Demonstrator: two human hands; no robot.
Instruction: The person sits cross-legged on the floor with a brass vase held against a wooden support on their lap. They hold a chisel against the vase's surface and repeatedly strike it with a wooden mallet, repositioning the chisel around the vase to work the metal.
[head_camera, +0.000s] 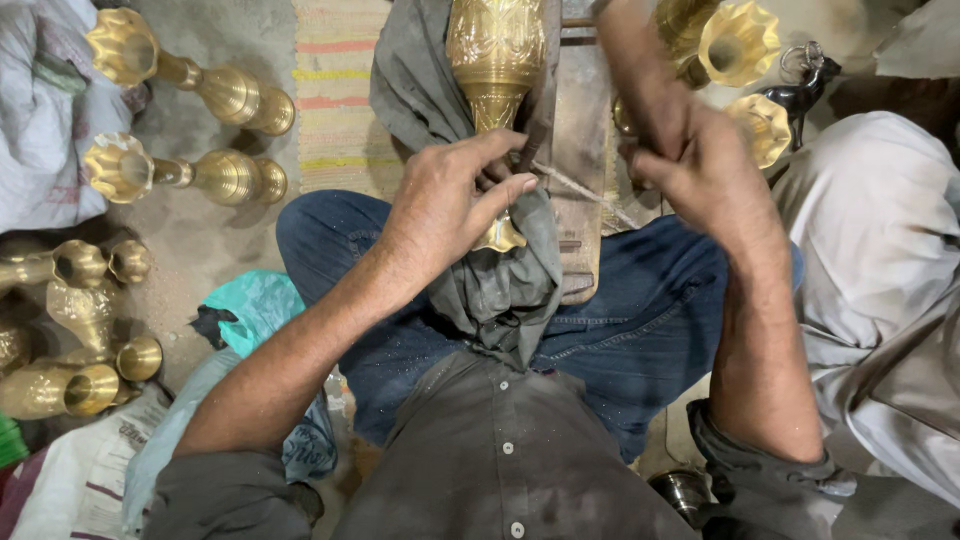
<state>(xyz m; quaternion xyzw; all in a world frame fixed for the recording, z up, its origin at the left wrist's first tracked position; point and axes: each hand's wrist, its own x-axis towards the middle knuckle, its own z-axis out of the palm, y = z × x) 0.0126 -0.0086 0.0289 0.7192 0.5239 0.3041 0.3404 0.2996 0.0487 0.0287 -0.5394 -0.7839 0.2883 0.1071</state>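
The left hand (450, 205) pinches a thin metal tool (585, 192) against the foot of the engraved brass vase (495, 60), which lies on a grey cloth (500, 290) on the lap; its top is cut off at twelve o'clock. The right hand (700, 165) is blurred, clenched around something hidden. At nine o'clock, two brass vases (190, 80) lie whole.

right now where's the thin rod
In the head view, the rod runs slantwise at centre between the left hand and right hand, over the wooden board, right of the brass vase.
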